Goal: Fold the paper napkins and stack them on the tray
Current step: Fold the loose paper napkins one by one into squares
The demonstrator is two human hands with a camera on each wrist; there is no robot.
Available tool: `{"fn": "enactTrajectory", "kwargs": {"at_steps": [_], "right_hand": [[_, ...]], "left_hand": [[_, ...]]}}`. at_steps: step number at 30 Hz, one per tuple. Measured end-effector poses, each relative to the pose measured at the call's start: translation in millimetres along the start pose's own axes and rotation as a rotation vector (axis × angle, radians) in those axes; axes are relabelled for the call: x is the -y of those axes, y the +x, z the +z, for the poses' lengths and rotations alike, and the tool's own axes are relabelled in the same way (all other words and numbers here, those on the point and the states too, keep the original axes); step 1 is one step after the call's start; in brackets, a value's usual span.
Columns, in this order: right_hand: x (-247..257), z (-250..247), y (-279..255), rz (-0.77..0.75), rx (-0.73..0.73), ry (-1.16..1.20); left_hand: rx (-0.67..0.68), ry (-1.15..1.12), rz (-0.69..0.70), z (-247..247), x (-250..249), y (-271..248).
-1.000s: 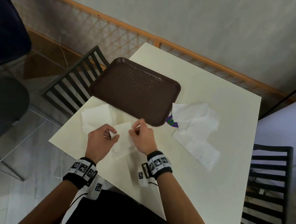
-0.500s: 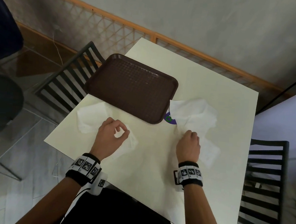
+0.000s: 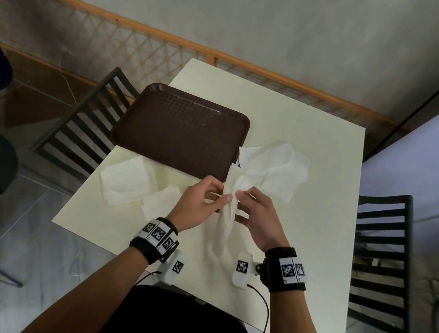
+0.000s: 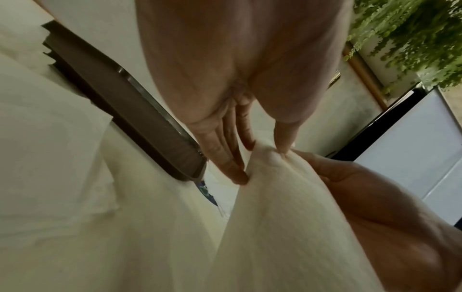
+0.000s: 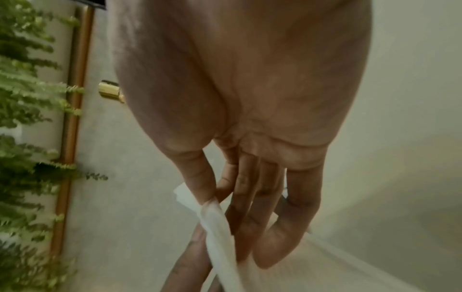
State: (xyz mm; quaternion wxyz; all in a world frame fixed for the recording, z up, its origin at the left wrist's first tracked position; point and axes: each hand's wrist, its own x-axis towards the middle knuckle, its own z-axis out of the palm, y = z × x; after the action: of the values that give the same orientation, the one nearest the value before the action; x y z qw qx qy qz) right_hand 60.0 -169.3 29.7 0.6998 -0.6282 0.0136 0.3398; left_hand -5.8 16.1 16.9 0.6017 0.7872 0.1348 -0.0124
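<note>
We pinch one limp napkin (image 3: 227, 207) between our left hand (image 3: 195, 207) and right hand (image 3: 257, 218), raised above the table (image 3: 298, 254). The brown tray (image 3: 178, 133) holds nothing; two napkins (image 3: 125, 181) lie left, loose ones (image 3: 277, 166) right, so stacking hasn't started.

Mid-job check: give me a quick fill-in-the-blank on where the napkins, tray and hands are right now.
1. Both hands pinch one napkin, lifted off the ____.
2. The brown tray holds ____ napkins.
3. The left hand and right hand grip the napkin near its ____ end.
4. The loose pile of napkins lies on the person's ____ of the tray.

Missing words: table; no; top; right
</note>
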Motion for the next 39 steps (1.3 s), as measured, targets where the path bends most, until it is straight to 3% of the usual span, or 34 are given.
{"fn": "enactTrajectory", "kwargs": {"at_steps": [3, 8, 12, 17, 19, 22, 24, 30, 33, 36, 39], "right_hand": [[2, -4, -5, -0.031, 0.002, 0.042], [4, 5, -12, -0.137, -0.051, -0.088], [7, 14, -16, -0.114, -0.155, -0.022], [11, 10, -23, -0.138, -0.160, 0.023], [13, 8, -24, -0.151, -0.167, 0.031], [8, -4, -14, -0.322, -0.318, -0.320], [7, -12, -6, -0.367, -0.410, -0.454], [11, -19, 8, -0.343, -0.408, -0.419], [0, -29, 5, -0.203, -0.297, -0.369], [-14, -37, -3, -0.129, -0.206, -0.210], [-30, -39, 0, -0.121, -0.320, -0.134]], "left_hand": [[-0.033, -0.021, 0.029, 2, -10, -3], [-0.080, 0.009, 0.105, 7, -20, -6], [-0.034, 0.073, 0.134, 13, -22, -7], [0.129, 0.219, 0.180, 12, -22, -8], [0.091, 0.257, 0.195, 13, -12, -1], [-0.043, 0.167, 0.117, 11, -1, 10], [-0.047, 0.030, 0.058, 13, -4, 16], [-0.054, -0.225, -0.005, 21, -11, 29], [-0.101, -0.300, -0.049, 24, -11, 37], [-0.110, -0.270, -0.038, 27, -12, 47], [-0.182, -0.023, -0.023, 31, -7, 50]]}}
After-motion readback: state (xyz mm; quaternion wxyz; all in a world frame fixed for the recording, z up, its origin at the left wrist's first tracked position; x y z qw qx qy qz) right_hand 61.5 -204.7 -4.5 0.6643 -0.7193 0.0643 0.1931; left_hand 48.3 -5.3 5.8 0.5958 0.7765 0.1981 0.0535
